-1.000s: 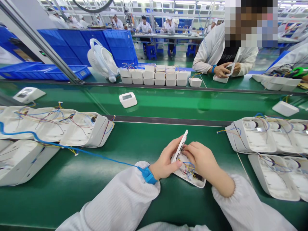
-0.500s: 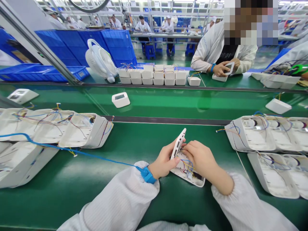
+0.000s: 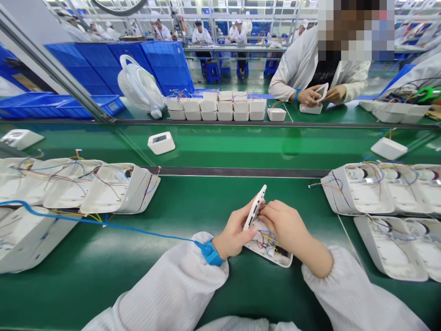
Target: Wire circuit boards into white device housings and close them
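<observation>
My left hand [image 3: 235, 233] grips a white cover panel [image 3: 255, 206], held upright on edge above a white shell half [image 3: 275, 255] lying on the green mat. Coloured wires [image 3: 268, 239] run inside that shell. My right hand [image 3: 284, 226] is closed, its fingertips pressed against the inner face of the panel where the wires meet it. A blue wrist strap [image 3: 211, 252] with a blue coiled cord [image 3: 103, 222] sits on my left wrist.
Open wired shells lie in rows at left [image 3: 117, 188] and right [image 3: 358, 191]. Finished white units [image 3: 161, 142] [image 3: 388, 148] ride the green conveyor [image 3: 241, 147]. Beyond it stand stacked white boxes [image 3: 220, 109], a white fan [image 3: 139, 87], blue crates, and a co-worker's hands [image 3: 313, 95] holding a unit.
The units on the conveyor have drifted left. My hands stay on the panel, which has tilted slightly; my right fingers keep working at its inner face.
</observation>
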Action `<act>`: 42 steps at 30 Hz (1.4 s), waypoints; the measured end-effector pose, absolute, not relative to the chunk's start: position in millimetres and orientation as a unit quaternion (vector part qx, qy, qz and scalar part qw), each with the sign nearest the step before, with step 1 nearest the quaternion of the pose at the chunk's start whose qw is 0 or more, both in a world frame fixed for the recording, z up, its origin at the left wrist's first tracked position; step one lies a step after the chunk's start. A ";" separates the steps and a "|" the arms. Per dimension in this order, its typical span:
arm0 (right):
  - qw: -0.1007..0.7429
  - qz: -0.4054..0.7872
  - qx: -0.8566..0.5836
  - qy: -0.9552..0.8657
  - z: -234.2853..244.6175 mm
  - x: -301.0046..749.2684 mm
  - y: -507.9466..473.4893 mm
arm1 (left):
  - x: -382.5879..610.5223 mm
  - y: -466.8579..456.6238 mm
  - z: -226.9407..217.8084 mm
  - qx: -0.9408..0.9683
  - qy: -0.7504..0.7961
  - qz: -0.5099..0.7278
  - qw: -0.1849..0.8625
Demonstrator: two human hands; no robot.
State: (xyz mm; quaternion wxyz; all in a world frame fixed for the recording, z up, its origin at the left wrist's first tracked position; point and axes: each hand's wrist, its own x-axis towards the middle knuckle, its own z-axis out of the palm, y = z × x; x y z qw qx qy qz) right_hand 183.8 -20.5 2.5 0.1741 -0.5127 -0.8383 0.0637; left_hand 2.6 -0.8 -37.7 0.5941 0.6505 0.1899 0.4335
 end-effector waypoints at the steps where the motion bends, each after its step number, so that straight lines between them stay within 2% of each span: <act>1: 0.169 0.056 -0.515 -0.838 2.0 183.5 -20.4 | 2.9 -1.1 -36.0 0.662 0.191 0.428 0.586; 5: 0.153 0.016 -0.515 -0.843 0.8 182.5 -20.4 | 3.4 -1.2 -31.1 0.684 0.192 0.408 0.574; 11: 0.172 -0.014 -0.498 -0.850 -2.5 179.6 -21.9 | 4.2 0.5 -34.3 0.634 0.163 0.419 0.630; 17: 0.166 0.091 -0.543 -0.818 9.2 188.4 -23.7 | 7.0 -3.1 -38.0 0.588 0.145 0.435 0.666; 23: 0.084 0.163 -0.608 -0.772 14.5 218.7 -15.7 | 8.6 -5.7 -38.0 0.608 0.168 0.445 0.635; 28: 0.173 0.136 -0.591 -0.776 10.6 220.2 -6.4 | 8.3 -7.0 -34.4 0.618 0.176 0.446 0.623; 31: 0.242 0.209 -0.533 -0.783 25.2 214.4 -15.6 | 7.3 -6.4 -34.4 0.622 0.167 0.446 0.621; 35: 0.208 0.295 -0.431 -0.827 42.9 205.7 -33.6 | 6.6 -5.5 -36.4 0.616 0.164 0.445 0.629; 42: 0.230 0.333 -0.466 -0.787 36.3 213.5 -31.2 | 5.3 -5.6 -36.5 0.617 0.178 0.433 0.632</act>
